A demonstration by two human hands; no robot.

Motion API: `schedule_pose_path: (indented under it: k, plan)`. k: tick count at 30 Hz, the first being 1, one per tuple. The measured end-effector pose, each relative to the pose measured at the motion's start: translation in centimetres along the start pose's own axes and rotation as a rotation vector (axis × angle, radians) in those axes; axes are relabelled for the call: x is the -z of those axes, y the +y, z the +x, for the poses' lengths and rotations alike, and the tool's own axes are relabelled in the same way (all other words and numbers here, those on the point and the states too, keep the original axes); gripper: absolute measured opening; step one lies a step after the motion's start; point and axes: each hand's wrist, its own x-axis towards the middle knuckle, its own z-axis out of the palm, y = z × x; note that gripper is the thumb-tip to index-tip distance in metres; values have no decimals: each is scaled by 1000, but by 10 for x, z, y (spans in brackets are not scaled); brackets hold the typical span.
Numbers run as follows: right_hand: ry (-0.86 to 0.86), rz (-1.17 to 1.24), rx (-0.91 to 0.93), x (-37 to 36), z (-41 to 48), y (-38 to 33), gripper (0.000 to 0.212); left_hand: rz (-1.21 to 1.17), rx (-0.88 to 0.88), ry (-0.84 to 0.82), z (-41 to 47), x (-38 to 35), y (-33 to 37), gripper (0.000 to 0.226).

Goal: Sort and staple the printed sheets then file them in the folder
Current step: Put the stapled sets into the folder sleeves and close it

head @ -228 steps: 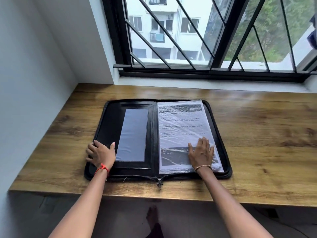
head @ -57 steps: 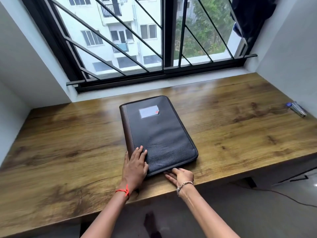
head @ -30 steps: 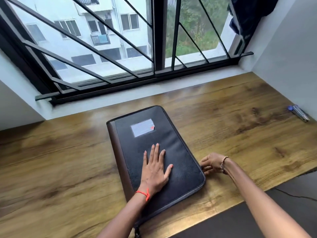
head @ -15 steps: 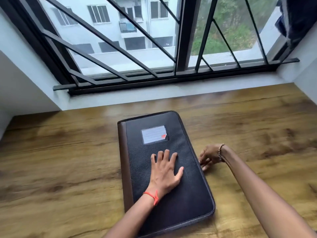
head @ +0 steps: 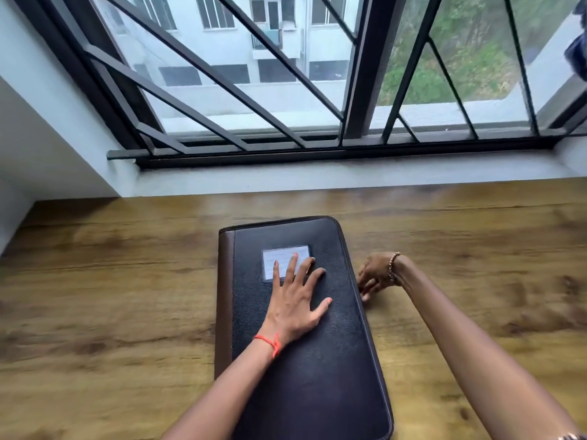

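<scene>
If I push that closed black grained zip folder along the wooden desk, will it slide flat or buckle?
The black zip folder lies flat, edges straight, under the flat left hand, so it probably slides stiffly as one piece. Its grained cover may drag a little on the smooth wooden desk. Flat and wide, it should not tip.

A wide window (head: 365, 74) with a dark frame and slanting dark bars (head: 165, 99) fills the far wall. Below the window runs a pale sill (head: 317, 176), then a brown wood-grain surface (head: 111, 296). Left of the window stands a white wall (head: 38, 128). Daylight comes through the window, showing a pale building (head: 241, 42) and green trees (head: 470, 65).
</scene>
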Motion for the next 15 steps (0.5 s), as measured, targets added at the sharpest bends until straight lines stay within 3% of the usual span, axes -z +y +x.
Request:
schedule_pose_path:
  k: [10, 15]
  plan:
    - [-65, -14, -12, 17, 26, -23, 41, -3, 4, 0, -2, -3, 2, 57]
    - [-67, 16, -5, 23, 39, -31, 31, -32, -10, 49, -3, -4, 1, 57]
